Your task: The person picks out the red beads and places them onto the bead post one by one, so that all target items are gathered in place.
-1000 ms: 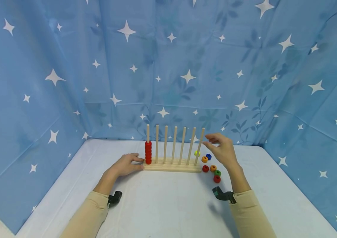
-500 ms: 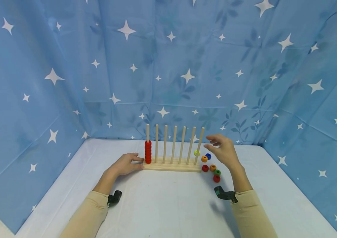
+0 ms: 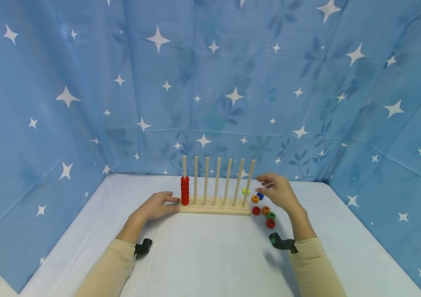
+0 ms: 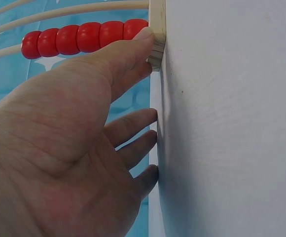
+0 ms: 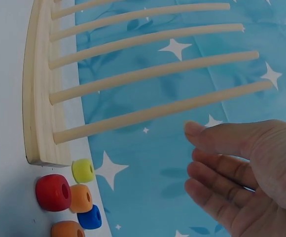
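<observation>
A wooden bead rack with several upright pegs stands on the white table. Red beads are stacked on its leftmost peg. My left hand pinches the rack's left end between thumb and index finger; in the left wrist view the thumb lies at the base's edge and the other fingertips touch the table. My right hand hovers right of the rightmost peg, fingers loosely bent, holding nothing. Below it lie a blue bead, a yellow bead and an orange bead.
Nearer the front lie a red bead, another orange bead, a green bead and a second red bead. A blue star-patterned curtain hangs behind and beside the white table.
My right hand has drawn slightly away from the rightmost peg to the right, then dropped a little toward the blue bead. The left hand keeps its place on the rack's end.
</observation>
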Demonstrator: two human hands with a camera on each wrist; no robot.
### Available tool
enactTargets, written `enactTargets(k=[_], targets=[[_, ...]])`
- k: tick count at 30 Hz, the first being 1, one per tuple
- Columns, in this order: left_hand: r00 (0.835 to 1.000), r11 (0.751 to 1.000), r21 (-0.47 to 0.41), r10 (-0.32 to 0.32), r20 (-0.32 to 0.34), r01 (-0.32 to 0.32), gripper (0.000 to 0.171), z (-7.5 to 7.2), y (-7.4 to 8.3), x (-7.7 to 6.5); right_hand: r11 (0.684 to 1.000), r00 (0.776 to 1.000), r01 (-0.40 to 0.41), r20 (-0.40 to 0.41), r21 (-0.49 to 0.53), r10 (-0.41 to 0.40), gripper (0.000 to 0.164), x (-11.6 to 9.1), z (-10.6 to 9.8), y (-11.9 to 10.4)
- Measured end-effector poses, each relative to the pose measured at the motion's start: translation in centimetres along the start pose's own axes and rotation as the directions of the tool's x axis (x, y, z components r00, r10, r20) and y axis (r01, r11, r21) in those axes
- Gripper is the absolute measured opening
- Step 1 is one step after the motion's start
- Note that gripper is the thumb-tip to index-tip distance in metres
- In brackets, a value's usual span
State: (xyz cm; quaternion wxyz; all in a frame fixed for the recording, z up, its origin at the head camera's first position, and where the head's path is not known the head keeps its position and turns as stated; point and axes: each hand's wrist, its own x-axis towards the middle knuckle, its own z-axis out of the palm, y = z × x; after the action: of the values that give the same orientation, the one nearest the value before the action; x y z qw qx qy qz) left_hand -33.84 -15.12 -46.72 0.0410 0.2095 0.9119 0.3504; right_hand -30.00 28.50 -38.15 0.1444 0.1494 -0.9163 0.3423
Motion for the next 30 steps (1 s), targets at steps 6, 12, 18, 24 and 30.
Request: enactTargets(k=[6, 12, 18, 24, 30], targets=[[1.000, 1.000, 0.000, 0.000, 0.000, 0.000, 0.042, 0.0, 0.0, 0.0, 0.999, 0.997, -0.032, 0.077, 0.020, 0.030, 0.034, 0.1, 0.1, 0.7], [1.000, 1.000, -0.001, 0.006, -0.003, -0.006, 0.042, 0.0, 0.0, 0.0, 0.997, 0.986, -0.068, 0.153, 0.021, 0.064, 0.030, 0.1, 0.2, 1.2], [1.000, 1.000, 0.003, 0.005, -0.004, -0.005, 0.042, 0.1, 0.0, -0.1, 0.994, 0.965, -0.108, 0.242, 0.022, 0.099, 0.032, 0.1, 0.5, 1.8], [1.000, 1.000, -0.001, 0.003, -0.003, -0.003, 0.041, 0.0, 0.1, -0.1, 0.993, 0.953, -0.121, 0.277, -0.012, 0.120, 0.033, 0.2, 0.9, 2.3], [1.000, 1.000, -0.003, -0.002, -0.003, 0.002, 0.041, 0.0, 0.1, -0.1, 0.986, 0.931, -0.162, 0.324, -0.048, 0.168, 0.033, 0.4, 1.5, 2.6]])
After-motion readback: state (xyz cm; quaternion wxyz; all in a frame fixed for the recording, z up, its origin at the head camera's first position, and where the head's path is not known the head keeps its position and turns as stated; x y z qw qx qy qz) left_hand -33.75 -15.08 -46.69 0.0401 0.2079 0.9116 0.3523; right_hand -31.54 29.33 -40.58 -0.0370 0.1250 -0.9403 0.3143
